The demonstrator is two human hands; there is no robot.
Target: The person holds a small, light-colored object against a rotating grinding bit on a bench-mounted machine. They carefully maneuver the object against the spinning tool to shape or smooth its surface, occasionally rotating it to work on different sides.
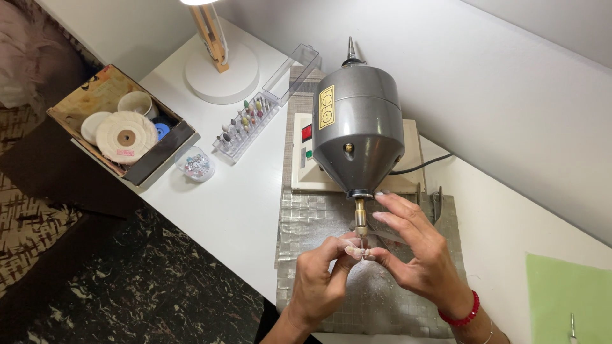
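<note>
Small pale piece, pinched between both hands, sits right under the spindle tip of the grey motor, low and centre-right in the scene. Too small to tell what it is.

Starting big: the white worktop runs from far left to near right, and a silvery woven mat lies on it under the machine. The grey motor, rounded and tapering toward the near side, stands on a pale base with a red switch. A black cable leaves to the right.

Far left, a lamp base sits flat and round. Left of that, an open box holds a cloth buffing wheel and other discs. Between box and motor there's a clear rack of small burrs with its lid up, and a little clear dish just beside the box. A green sheet shows at the near right.

Now the hands. The left hand comes up from the near edge, fingers curled in, thumb and forefinger closed on the piece. The right hand, a red bead bracelet at the wrist, angles in from the right; thumb and forefinger meet the piece too, while the other fingers fan out straight toward the motor's nose.
</note>
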